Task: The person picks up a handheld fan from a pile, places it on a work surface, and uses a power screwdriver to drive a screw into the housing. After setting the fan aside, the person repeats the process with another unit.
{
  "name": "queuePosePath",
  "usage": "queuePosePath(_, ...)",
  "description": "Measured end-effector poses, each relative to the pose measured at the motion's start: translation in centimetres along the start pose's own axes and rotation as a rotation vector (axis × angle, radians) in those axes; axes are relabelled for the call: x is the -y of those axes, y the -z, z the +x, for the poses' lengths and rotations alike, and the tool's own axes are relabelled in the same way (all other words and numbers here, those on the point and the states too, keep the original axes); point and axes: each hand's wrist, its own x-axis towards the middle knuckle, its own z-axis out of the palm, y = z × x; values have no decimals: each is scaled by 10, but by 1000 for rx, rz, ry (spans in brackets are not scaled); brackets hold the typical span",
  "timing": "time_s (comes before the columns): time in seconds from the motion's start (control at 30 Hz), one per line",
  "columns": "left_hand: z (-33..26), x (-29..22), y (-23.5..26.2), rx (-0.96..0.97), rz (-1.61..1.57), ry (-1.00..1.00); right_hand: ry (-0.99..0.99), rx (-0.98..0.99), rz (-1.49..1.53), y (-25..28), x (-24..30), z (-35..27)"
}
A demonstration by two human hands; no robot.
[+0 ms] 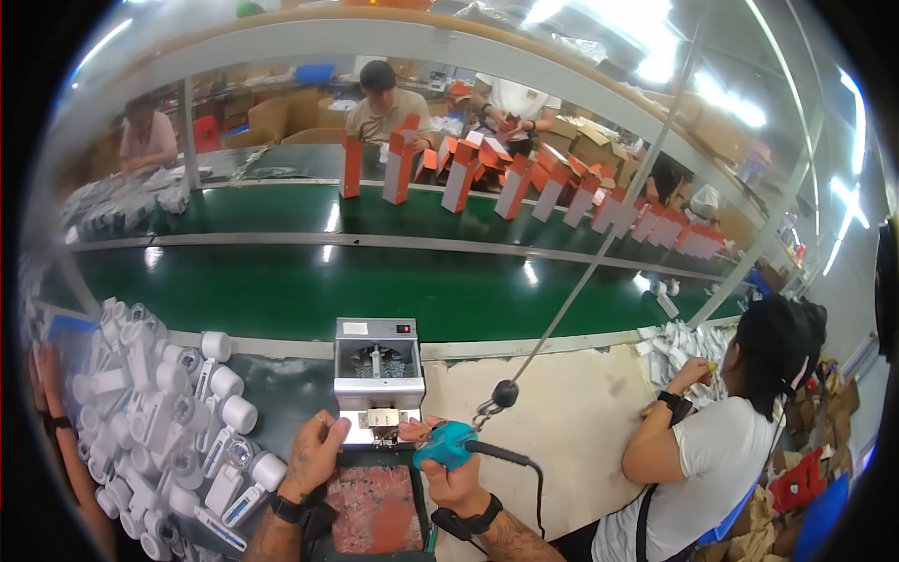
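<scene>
My right hand grips a teal electric screwdriver, its tip pointing left toward the outlet of a small grey screw-feeder box. A black cable runs from the tool and hangs from a dark balancer hook. My left hand rests at the feeder's lower left edge with fingers curled; I cannot make out anything in it. Below both hands lies a dark tray with a reddish mat.
A heap of white plastic handheld devices fills the bench to my left. A green conveyor belt carries upright orange-and-white boxes. A seated person in a white shirt works at my right; others sit across the belt.
</scene>
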Motion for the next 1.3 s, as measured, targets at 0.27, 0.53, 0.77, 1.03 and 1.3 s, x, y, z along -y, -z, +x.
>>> queuePosePath(0.27, 3, 4, -3, -27, -64, 15, -123, -69, 113, -1, 1, -5)
queuePosePath(0.53, 1, 5, 1, 0, -5, 7, -79, -31, 29, -3, 6, -1)
queuePosePath(0.77, -3, -6, 1, 3, 25, -14, -112, -44, -7, 3, 15, 2)
queuePosePath(1.03, -2, 0, 4, 16, 80, -28, -141, -27, 95, -1, 6, -6)
queuePosePath(1.3, -2, 1, 4, 20, 39, -18, -178, -129, 245, -4, 12, -4)
